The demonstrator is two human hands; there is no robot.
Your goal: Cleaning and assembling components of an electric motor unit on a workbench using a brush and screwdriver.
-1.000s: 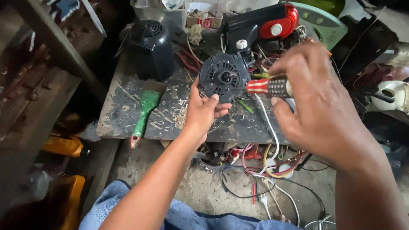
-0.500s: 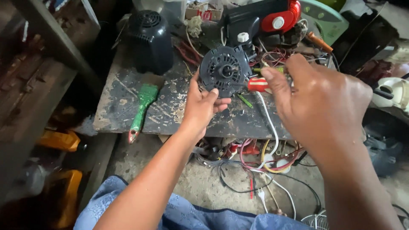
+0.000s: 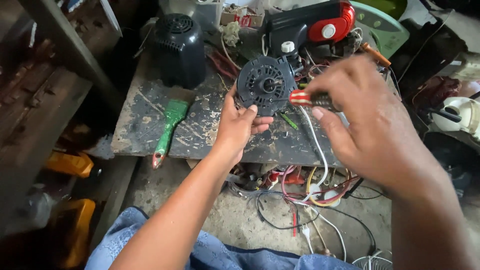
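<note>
On the scarred dark worktop [image 3: 150,125], largest thing first:

Worktop: it is crowded and its near edge lies just below the left hand, so anything that drops would likely roll off into the tangle of wires [image 3: 305,192] on the floor beneath.

Black housing [image 3: 179,47]: it stands upright at the back left, well apart from both hands; little risk from it.

Right hand [image 3: 370,125]: its fingers are clenched around a screwdriver with a red-and-white striped handle [image 3: 307,98], the tip end pointing toward the motor. If the tip slips, it could jab the left thumb or fingers, which sit close beside it.

Left hand [image 3: 237,125]: its fingers grasp the round black motor [image 3: 265,85] by its lower rim, holding it tilted up just above the worktop's back half. The grip is only on one edge, so a hard push from the tool could twist the motor out of hand.

White wire [image 3: 315,145]: it hangs down from near the motor over the worktop's edge; a snag could tug the motor.

Green brush [image 3: 167,127]: it lies flat to the left, apart from the work.
</note>
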